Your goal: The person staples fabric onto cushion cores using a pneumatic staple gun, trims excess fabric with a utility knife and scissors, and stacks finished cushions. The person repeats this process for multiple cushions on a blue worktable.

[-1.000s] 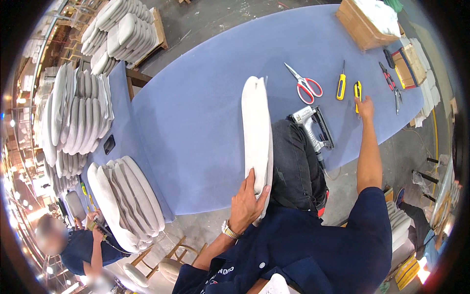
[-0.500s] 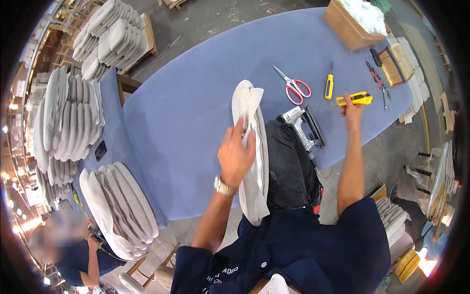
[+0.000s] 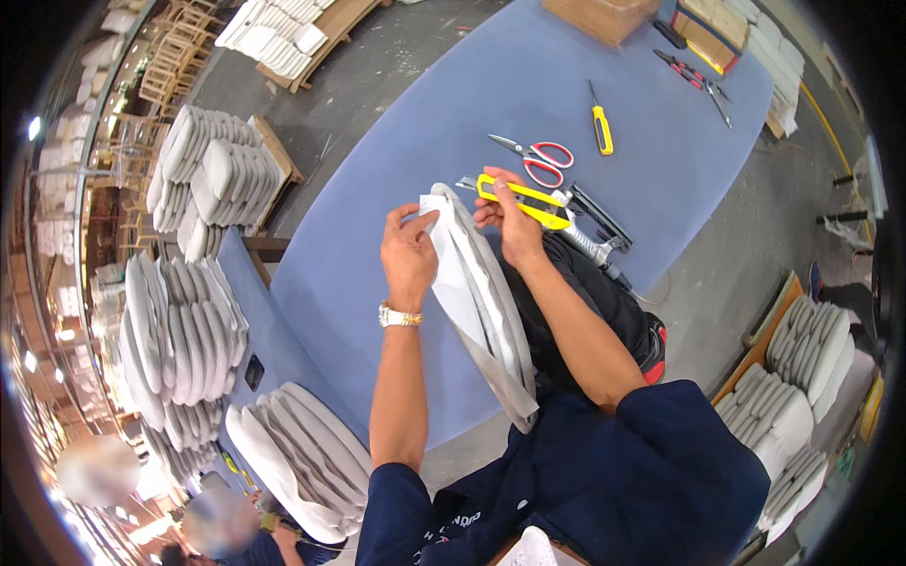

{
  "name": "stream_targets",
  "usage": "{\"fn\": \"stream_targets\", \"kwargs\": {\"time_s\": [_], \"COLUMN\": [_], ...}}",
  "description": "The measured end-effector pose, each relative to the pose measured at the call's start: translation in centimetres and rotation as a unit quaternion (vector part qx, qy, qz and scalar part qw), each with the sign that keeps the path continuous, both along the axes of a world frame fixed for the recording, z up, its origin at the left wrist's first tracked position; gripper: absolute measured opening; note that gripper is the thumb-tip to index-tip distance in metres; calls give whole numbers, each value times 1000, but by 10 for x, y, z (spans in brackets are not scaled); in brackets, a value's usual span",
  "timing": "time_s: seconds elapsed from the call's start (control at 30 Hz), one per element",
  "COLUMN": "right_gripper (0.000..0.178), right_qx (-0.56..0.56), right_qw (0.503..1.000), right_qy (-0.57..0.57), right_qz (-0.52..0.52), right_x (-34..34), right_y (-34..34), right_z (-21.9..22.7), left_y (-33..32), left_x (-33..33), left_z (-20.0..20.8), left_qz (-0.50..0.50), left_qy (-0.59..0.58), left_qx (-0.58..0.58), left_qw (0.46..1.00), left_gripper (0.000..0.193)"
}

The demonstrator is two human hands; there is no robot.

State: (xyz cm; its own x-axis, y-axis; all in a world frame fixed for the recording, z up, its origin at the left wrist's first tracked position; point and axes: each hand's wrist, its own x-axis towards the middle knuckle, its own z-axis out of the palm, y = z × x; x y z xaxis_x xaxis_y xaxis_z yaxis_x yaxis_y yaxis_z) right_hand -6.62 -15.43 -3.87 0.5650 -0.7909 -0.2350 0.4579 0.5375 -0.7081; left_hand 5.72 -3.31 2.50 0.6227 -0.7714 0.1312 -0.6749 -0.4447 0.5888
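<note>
A long, light grey upholstered cushion (image 3: pixel 483 302) leans on edge against my leg, with white lining showing along its folded side. My left hand (image 3: pixel 409 257) pinches the loose fabric at its upper end between thumb and fingers. My right hand (image 3: pixel 517 231) grips a yellow utility knife (image 3: pixel 549 218), its blade pointing left just above the cushion's top. Partly hidden behind that hand, a silver staple gun (image 3: pixel 590 243) lies on the blue table (image 3: pixel 377 179). Close beyond the knife are red-and-white-handled scissors (image 3: pixel 545 162).
Farther off on the table lie a yellow screwdriver (image 3: pixel 602 130), red-handled pliers (image 3: pixel 696 75) and a cardboard box (image 3: pixel 604 19). Stacked grey cushions (image 3: pixel 297 457) stand at the left, near a dark phone (image 3: pixel 254 373). Another person (image 3: pixel 264 547) is at the lower left.
My right hand has brought the utility knife leftward to the cushion's top. My left hand has moved up to the fabric end and closed on it. The view has turned.
</note>
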Motion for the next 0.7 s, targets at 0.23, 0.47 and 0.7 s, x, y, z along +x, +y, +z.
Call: {"fn": "stream_targets", "kwargs": {"time_s": [0.23, 0.47, 0.7], "right_gripper": [40, 39, 31], "right_qx": [113, 80, -84], "right_qw": [992, 997, 995], "right_qy": [-37, 4, 61], "right_qz": [-45, -19, -10], "right_x": [24, 18, 5], "right_y": [32, 37, 21], "right_z": [2, 0, 9], "left_y": [-29, -13, -21], "left_x": [-12, -4, -18], "left_z": [17, -26, -50], "left_qz": [-5, 76, 164], "left_qy": [-145, -79, 92], "left_qx": [-4, -93, -207], "left_qw": [989, 990, 960], "left_gripper": [23, 21, 14]}}
